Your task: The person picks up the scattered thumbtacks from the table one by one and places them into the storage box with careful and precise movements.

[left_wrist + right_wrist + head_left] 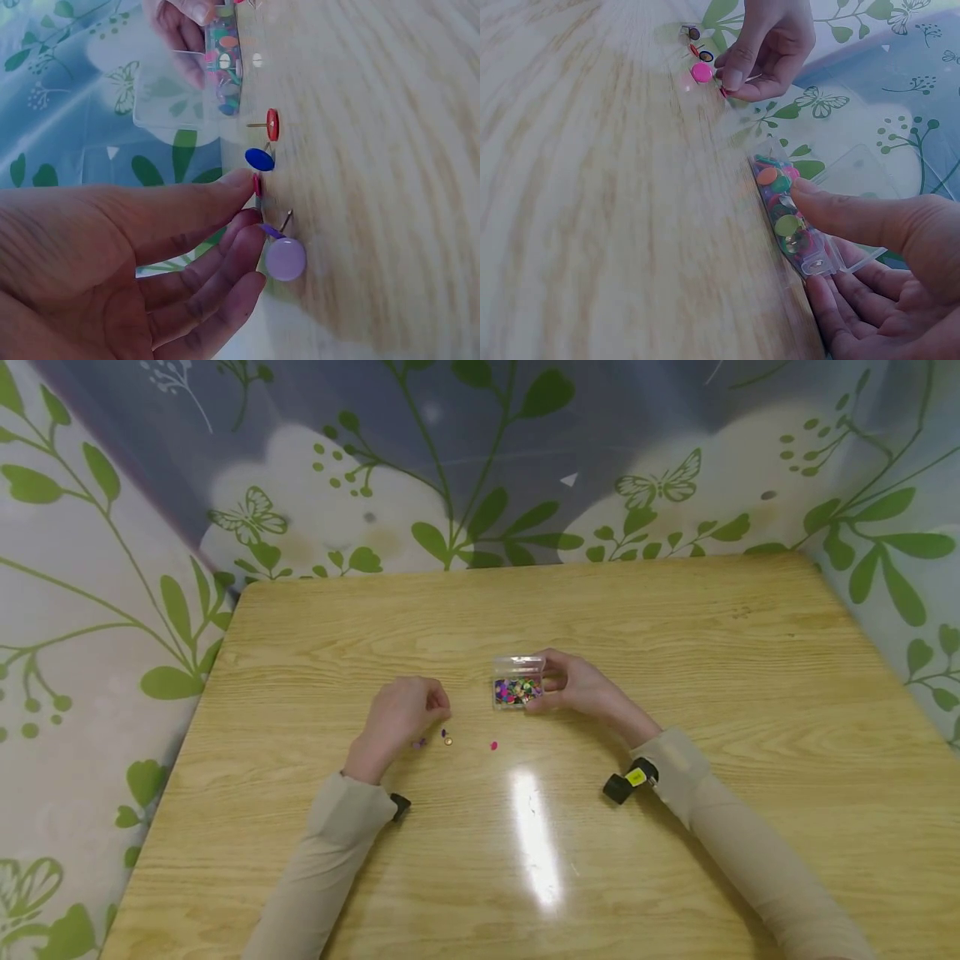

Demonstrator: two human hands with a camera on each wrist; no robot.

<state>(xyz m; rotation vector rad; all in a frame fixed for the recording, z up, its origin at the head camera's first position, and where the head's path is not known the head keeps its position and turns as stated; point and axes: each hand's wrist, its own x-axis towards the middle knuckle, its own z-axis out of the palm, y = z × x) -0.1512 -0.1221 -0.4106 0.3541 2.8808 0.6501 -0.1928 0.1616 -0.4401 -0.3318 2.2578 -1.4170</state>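
Observation:
My left hand is low over the table, its thumb and fingertips pinching a red thumbtack. Close by on the wood lie lilac thumbtacks, a blue thumbtack and another thumbtack with a gold look. A bright pink thumbtack sits apart, farther right. My right hand grips the right end of a clear plastic box, thumb on its front side. Its hinged lid stands raised. Several multicoloured thumbtacks fill the box.
The wood-grain table runs back to a wall printed with leaves and butterflies. A bright light reflection crosses the tabletop in front of the hands. Black straps circle both wrists.

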